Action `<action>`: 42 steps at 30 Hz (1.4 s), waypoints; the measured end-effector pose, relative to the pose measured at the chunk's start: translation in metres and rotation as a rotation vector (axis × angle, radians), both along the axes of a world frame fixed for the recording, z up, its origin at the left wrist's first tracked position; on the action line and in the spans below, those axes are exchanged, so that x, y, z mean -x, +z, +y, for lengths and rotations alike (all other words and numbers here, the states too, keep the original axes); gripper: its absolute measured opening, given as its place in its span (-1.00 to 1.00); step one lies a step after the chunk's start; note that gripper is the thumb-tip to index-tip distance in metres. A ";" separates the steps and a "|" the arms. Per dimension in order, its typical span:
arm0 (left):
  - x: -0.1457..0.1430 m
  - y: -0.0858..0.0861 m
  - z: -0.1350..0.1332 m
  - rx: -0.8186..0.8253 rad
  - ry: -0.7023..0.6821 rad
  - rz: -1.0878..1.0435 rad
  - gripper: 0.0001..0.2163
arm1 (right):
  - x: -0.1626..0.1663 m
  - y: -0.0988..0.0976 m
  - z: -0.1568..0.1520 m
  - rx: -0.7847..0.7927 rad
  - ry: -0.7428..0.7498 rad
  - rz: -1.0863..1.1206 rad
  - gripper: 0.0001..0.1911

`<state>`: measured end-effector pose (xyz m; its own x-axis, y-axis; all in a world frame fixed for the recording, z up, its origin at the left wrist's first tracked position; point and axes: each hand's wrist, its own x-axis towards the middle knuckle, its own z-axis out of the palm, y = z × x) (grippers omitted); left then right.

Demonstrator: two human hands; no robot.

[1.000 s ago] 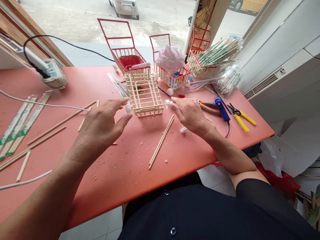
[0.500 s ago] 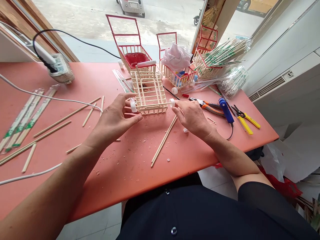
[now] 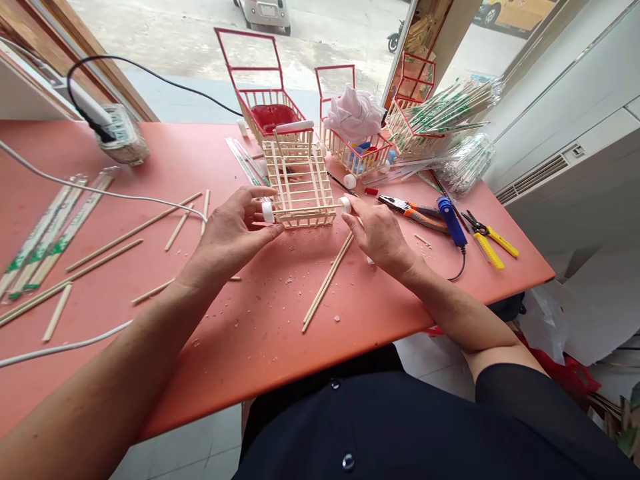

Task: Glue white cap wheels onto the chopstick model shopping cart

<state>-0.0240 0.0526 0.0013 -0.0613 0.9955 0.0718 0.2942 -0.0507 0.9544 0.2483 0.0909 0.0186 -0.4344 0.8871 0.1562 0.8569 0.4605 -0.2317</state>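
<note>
1. Spread wide, the left hand (image 3: 227, 227) curves around the frame's round, white left wheel (image 3: 269, 213).
2. The right hand (image 3: 383, 233), narrowly curled, touches the right wheel (image 3: 345, 205); whether it grips cannot be told.
3. Between them sits the slatted pale-wood frame (image 3: 305, 214).
4. Near: smooth sticks (image 3: 329, 283), crumb-strewn pink tabletop (image 3: 270, 360).
5. Far: red-trimmed stick carts (image 3: 256, 69), crumpled whitish cloth (image 3: 353, 115).

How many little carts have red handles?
3: a red-handled wooden cart, back left; another cart, middle, holding pale cloth; a third cart, right, piled with wrapped wooden sticks.
</note>
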 end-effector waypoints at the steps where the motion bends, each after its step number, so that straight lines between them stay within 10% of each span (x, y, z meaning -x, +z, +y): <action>1: 0.000 0.000 0.000 -0.007 0.004 0.007 -0.34 | 0.000 0.001 0.000 0.001 -0.009 -0.009 -0.52; 42: -0.001 0.017 -0.003 0.021 -0.024 0.099 -0.42 | 0.011 0.008 -0.009 -0.033 -0.084 -0.086 -0.59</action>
